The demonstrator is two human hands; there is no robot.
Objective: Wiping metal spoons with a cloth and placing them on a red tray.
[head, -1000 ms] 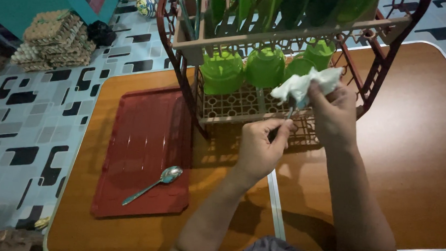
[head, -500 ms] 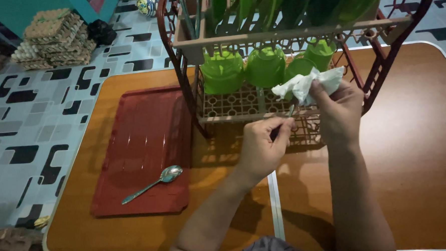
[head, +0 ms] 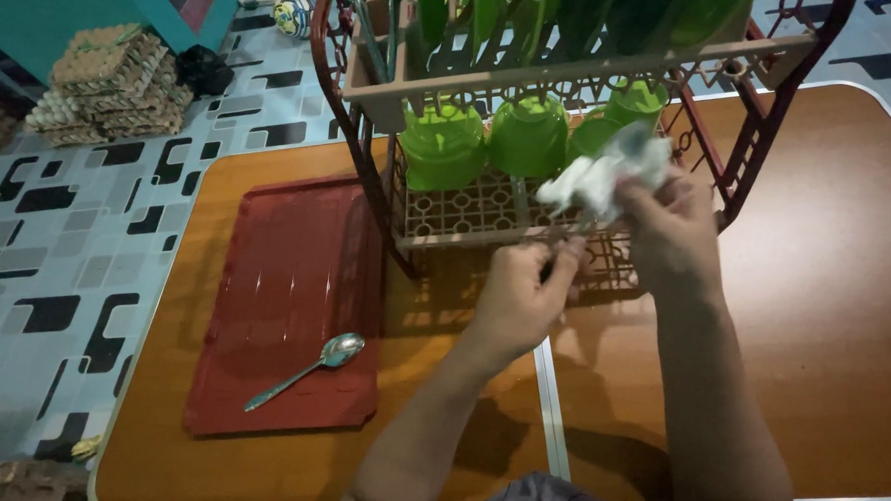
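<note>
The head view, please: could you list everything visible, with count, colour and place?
table: one, brown, under everything
tray: one, red, table's left part
spoon: one, silvery, lying on the tray
dish rack: one, dark red frame with tan baskets, table's far side
cups: about four, green, upturned in the rack's lower basket
egg cartons: one stack, tan, on the floor, upper left
cloth: one, white, bunched in the right hand
utensil: one, thin, metal, between the hands
left hand: pinches the utensil's handle
right hand: grips the cloth
</note>
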